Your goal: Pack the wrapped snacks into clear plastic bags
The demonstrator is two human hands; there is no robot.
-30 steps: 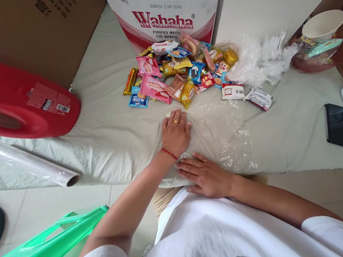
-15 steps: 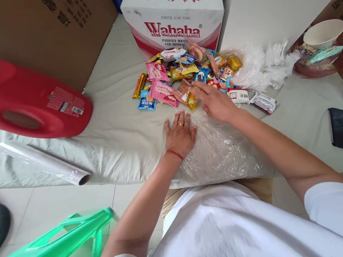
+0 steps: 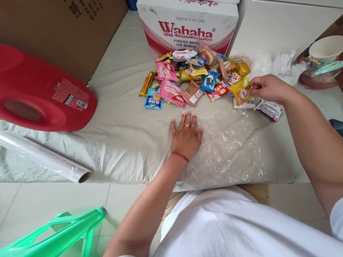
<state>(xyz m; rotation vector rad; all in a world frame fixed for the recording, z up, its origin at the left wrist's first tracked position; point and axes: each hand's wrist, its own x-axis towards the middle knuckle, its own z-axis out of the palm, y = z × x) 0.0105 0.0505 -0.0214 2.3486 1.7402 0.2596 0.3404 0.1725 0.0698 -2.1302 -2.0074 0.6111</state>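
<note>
Low table [image 3: 118, 124] draped in pale cloth, hemmed in by cartons, a Wahaha box [image 3: 190, 28] at the back with a heap of wrapped snacks [image 3: 189, 78] spilled before it. Left hand [image 3: 187, 136] spread flat, fingers apart, pinning the clear plastic bag [image 3: 227, 150] at the near edge, probably to keep it from sliding. Right hand [image 3: 267, 87] pinched shut on a yellow snack packet [image 3: 240, 90], lifted just right of the heap, beyond the bag's far edge.

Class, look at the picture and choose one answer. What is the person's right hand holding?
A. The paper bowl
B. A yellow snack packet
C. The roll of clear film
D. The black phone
B. The right hand pinches a yellow snack packet at the right edge of the snack pile, while the left hand lies flat on the clear plastic bag.
</note>
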